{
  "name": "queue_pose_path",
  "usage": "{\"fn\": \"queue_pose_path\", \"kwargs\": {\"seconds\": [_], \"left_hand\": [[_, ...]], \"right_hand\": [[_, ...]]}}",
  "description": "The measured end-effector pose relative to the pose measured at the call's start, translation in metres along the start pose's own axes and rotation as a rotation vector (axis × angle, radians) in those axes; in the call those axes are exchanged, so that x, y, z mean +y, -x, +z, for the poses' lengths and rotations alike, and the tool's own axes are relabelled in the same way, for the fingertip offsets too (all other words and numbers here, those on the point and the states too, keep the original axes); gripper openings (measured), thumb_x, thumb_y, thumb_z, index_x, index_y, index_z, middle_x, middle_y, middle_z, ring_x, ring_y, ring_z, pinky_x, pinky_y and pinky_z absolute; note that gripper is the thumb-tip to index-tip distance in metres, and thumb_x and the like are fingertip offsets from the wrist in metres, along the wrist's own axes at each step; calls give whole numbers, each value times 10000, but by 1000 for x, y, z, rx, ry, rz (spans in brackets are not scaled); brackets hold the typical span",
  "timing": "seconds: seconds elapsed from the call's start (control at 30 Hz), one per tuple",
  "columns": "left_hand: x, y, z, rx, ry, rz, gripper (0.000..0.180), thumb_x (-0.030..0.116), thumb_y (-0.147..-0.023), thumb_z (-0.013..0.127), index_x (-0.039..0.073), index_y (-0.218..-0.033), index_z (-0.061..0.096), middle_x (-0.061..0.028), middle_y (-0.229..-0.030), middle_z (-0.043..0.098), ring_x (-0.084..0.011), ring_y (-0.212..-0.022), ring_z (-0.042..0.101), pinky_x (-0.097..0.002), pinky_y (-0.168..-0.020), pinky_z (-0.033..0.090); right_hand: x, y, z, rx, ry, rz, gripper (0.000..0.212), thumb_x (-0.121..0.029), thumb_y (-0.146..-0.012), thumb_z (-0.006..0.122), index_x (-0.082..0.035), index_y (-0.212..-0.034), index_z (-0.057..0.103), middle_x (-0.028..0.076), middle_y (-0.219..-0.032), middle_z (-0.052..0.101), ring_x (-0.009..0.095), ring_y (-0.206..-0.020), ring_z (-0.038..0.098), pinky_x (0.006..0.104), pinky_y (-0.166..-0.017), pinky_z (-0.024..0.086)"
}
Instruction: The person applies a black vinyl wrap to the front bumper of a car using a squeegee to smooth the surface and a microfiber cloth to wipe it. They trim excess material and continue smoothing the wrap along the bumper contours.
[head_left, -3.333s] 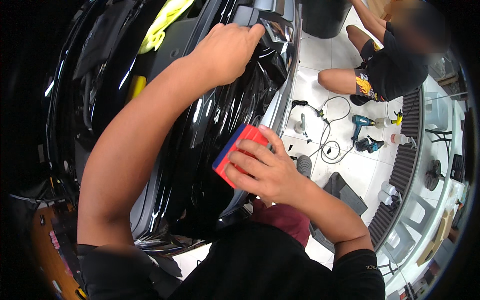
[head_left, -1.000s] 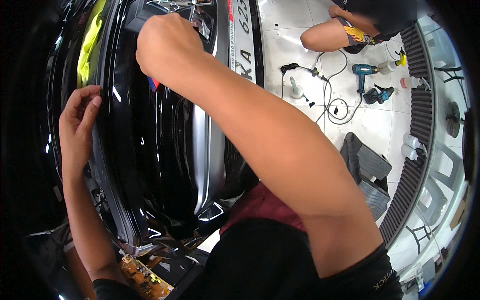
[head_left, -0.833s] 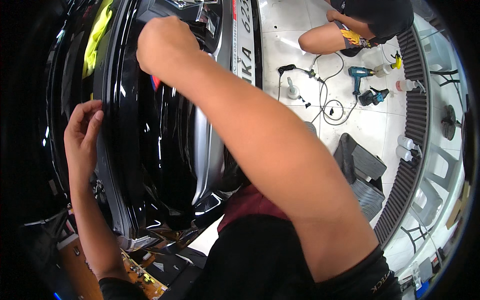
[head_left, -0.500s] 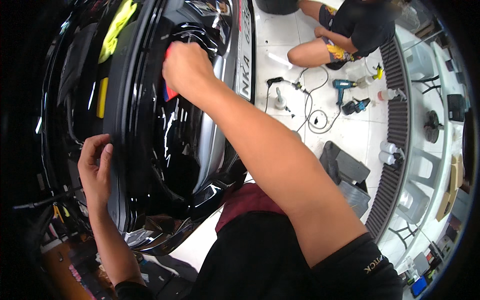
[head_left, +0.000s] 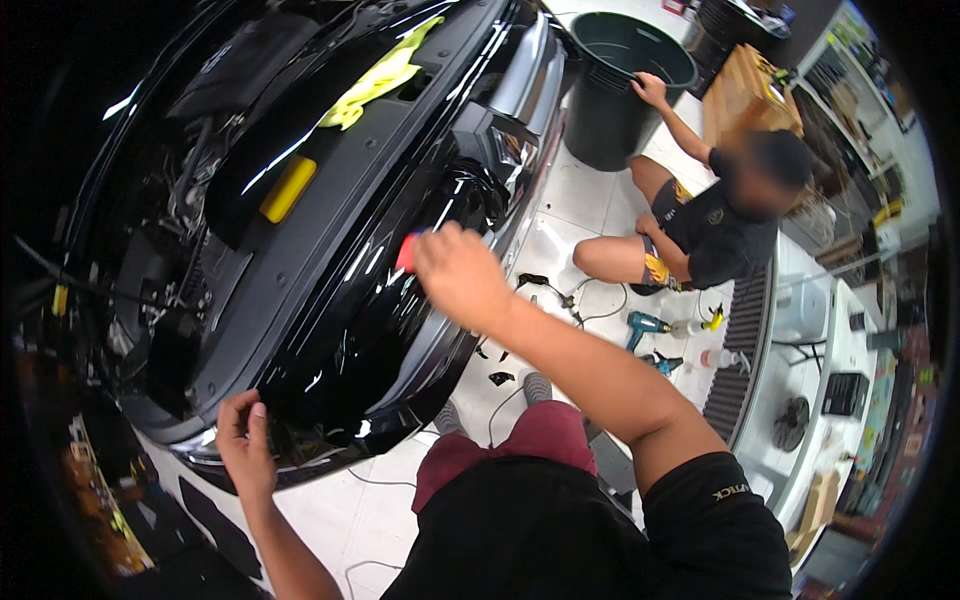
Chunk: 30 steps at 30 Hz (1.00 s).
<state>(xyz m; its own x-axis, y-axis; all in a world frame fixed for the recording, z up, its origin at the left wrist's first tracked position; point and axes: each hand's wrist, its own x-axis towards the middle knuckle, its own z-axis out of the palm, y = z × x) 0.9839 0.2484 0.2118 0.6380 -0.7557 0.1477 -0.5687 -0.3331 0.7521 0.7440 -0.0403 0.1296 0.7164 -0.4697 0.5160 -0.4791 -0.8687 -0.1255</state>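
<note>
Jutting leftward from the right grip [head_left: 464, 275] is a squeegee [head_left: 406, 254]

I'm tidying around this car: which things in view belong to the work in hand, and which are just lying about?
In the work:
- red tool, in the right hand
- black car front, with the left hand at its edge

Apparently just lying about:
- yellow cloth and yellow block, on the car
- teal gun-shaped tool, on the floor

over there a co-worker [head_left: 722, 235] crouches, one hand [head_left: 651, 90] on a tall dark bin [head_left: 605, 130]; a blue power tool [head_left: 643, 326] lies on the white tiled floor [head_left: 345, 520] near a yellow-topped spray bottle [head_left: 692, 326].
</note>
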Motion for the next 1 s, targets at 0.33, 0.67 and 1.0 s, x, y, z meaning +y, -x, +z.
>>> {"fn": "queue_pose_path", "kwargs": {"seconds": [0.33, 0.67, 1.0], "left_hand": [[13, 86, 43, 202, -116, -100, 177, 52, -928, 636, -21, -1089, 653, -125, -1094, 631, -195, -909, 598, -299, -811, 485], [-5, 108, 58, 287, -166, -71, 273, 60, -918, 664, -21, -1175, 620, -184, -1174, 611, -327, -1080, 601, -379, -936, 475], [-3, 75, 91, 461, -514, -4, 534, 155, -924, 677, 4, -1405, 500, -249, -1378, 472, -443, -1299, 461, -506, -1079, 381]], "right_hand": [[20, 2, -10, 77, -110, -24, 175, -133, -840, 601, -17, -955, 666, 125, -916, 661, 307, -880, 615, 414, -746, 547], [120, -33, -8, 22, -327, 465, 231, -229, -956, 590, -59, -1012, 735, 220, -889, 716, 357, -827, 706, 461, -809, 561], [49, -4, 19, -85, -746, 759, 254, -233, -932, 701, 21, -915, 712, 88, -751, 688, 152, -661, 592, 310, -634, 477]]}}
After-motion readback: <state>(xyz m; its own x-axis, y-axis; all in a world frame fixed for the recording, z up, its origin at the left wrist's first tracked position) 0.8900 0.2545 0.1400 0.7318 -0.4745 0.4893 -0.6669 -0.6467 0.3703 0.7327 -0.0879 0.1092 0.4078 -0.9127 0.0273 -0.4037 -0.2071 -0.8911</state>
